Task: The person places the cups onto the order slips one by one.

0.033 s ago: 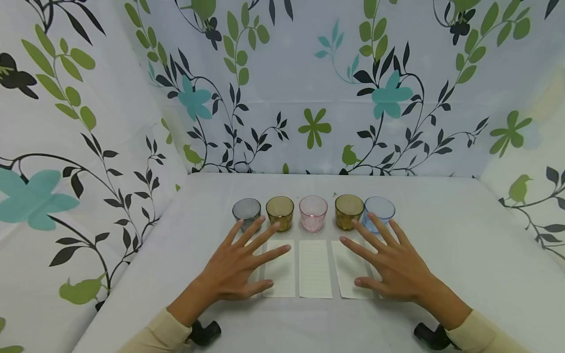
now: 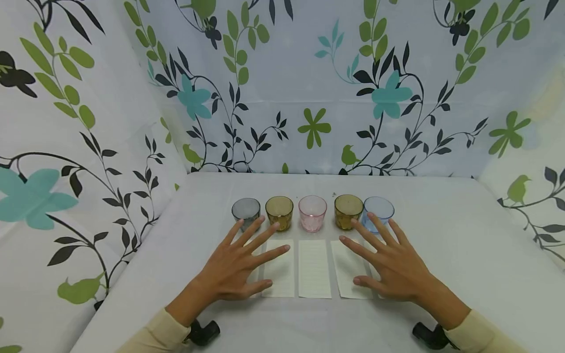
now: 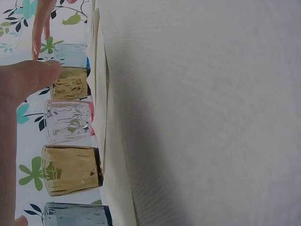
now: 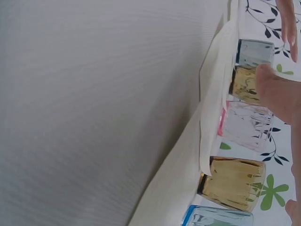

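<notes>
Faintly lined paper slips (image 2: 315,268) — glasses (image 2: 313,215) beyond

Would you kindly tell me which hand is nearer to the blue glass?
The right hand: in the head view, it partly overlaps the blue glass. The left hand is toward the row's opposite end, by the grey glass.

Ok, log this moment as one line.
left hand: fingers spread, empty; right hand: fingers spread, empty; five glasses: lined up; paper slips: in front of glasses
</notes>
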Motion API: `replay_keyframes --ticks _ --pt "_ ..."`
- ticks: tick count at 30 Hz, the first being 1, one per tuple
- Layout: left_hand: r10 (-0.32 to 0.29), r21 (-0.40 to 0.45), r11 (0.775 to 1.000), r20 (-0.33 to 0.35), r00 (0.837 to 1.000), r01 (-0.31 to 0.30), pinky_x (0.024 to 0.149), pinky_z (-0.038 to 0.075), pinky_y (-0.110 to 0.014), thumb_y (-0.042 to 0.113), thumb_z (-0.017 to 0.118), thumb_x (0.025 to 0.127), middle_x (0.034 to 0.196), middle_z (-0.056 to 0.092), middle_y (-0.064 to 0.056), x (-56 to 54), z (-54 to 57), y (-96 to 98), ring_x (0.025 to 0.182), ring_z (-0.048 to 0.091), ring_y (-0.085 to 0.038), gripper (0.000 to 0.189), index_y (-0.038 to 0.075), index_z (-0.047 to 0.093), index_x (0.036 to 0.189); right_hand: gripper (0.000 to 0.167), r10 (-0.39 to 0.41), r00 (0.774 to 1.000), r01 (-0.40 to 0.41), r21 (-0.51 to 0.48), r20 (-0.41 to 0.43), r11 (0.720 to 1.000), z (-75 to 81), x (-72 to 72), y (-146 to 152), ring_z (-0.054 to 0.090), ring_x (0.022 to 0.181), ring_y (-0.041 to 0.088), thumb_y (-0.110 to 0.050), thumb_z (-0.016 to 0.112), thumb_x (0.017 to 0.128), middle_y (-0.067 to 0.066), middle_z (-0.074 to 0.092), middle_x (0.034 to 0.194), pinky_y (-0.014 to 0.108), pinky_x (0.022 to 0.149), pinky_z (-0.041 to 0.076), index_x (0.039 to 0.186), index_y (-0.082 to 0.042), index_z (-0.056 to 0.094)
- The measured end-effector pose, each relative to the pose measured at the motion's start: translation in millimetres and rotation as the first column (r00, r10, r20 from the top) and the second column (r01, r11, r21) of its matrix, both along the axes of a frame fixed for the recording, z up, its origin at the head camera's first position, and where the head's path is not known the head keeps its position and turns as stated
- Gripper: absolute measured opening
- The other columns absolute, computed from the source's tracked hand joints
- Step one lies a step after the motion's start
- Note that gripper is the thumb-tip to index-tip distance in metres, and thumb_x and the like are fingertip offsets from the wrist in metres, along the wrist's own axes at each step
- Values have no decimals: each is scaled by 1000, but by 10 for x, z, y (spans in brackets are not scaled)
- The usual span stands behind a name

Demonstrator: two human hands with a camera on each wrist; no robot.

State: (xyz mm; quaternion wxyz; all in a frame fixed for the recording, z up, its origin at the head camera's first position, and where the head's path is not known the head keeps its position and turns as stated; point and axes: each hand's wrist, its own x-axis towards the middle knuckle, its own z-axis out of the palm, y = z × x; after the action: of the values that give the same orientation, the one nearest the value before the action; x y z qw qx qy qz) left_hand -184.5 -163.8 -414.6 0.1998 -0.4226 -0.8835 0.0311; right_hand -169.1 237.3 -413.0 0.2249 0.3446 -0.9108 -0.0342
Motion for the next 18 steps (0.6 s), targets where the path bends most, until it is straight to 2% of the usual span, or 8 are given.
replay_keyframes --ticks 6,12,18 --pt "-25 37 999 -3 1000 25 119 14 -66 65 58 88 171 12 -1 1 3 8 156 9 -34 82 43 24 160 92 7 1000 -7 -11 -17 1000 37 21 1 13 154 43 -69 66 81 9 28 166 70 114 20 159 -35 32" --pt "-13 53 998 -9 1000 13 119 16 -66 67 53 90 170 16 -2 -8 -2 7 156 10 -34 80 43 24 160 95 8 1000 -9 -27 -25 1000 51 21 -3 14 154 42 -69 68 79 11 30 165 70 114 22 160 -34 32" --pt "-9 80 997 -17 1000 11 118 21 -65 67 53 90 170 18 -2 -20 4 33 156 12 -33 80 42 25 160 92 13 1000 -14 -56 -25 998 53 24 -6 16 153 42 -70 64 81 11 32 164 65 119 16 159 -32 34"
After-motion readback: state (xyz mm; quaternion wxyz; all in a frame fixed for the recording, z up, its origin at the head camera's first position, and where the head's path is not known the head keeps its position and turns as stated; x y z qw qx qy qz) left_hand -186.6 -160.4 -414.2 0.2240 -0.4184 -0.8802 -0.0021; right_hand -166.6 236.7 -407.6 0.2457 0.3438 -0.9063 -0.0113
